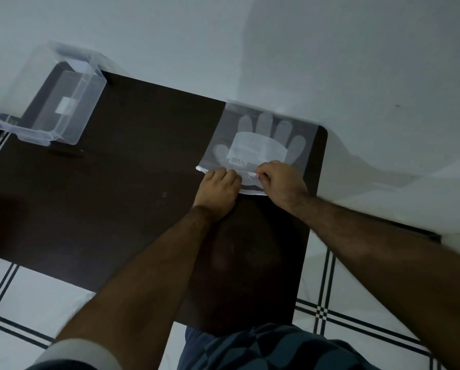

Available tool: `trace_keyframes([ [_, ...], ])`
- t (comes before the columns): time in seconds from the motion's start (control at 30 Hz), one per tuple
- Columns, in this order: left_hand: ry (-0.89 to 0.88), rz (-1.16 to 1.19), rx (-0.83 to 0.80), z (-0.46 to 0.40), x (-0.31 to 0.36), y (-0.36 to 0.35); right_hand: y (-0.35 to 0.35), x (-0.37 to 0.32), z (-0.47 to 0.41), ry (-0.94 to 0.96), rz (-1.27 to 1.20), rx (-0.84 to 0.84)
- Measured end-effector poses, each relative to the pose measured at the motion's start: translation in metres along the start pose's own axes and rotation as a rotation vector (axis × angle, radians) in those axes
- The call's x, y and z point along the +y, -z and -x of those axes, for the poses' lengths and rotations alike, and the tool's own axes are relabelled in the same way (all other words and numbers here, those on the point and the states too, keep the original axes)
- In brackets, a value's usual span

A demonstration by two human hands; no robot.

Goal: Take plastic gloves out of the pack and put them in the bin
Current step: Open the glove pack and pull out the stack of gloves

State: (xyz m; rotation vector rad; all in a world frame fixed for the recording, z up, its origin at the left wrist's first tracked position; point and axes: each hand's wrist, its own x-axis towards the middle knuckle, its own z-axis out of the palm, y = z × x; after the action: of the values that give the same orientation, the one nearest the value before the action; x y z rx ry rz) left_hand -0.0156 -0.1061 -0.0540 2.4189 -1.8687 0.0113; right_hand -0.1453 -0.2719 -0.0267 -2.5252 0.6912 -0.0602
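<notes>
Both forearms come in from the bottom of my view, reaching out over the dark table (117,188). Glove pack (261,145) lies flat near the far right corner, the clear gloves showing through it with fingers pointing away from me. My left hand (218,189) and right hand (283,181) sit side by side at its near edge, both pinched shut on the plastic there. Clear bin (61,102) is well apart, at the far left corner.

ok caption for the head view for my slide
Both hands, left and right, pinch the near edge of the glove pack on the dark table; clear bin sits far left.
</notes>
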Motion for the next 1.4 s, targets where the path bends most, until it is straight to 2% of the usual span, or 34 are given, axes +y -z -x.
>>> trace_keyframes([
  [0.27,-0.055,-0.002,0.187,0.013,-0.002,0.007,0.003,-0.005,-0.004,-0.016,0.009,-0.056],
  [0.43,-0.094,0.009,0.236,0.027,0.004,0.011,-0.004,-0.007,-0.012,-0.148,0.196,-0.344],
  [0.6,-0.069,0.037,0.219,0.05,0.013,0.004,-0.005,-0.004,-0.015,-0.186,0.238,-0.442],
  [1.1,-0.021,0.111,0.168,0.136,0.047,-0.008,-0.017,-0.004,-0.026,-0.225,0.349,-0.426],
  [1.4,-0.044,0.106,0.152,0.21,0.042,-0.003,-0.028,-0.004,-0.024,-0.213,0.409,-0.37],
])
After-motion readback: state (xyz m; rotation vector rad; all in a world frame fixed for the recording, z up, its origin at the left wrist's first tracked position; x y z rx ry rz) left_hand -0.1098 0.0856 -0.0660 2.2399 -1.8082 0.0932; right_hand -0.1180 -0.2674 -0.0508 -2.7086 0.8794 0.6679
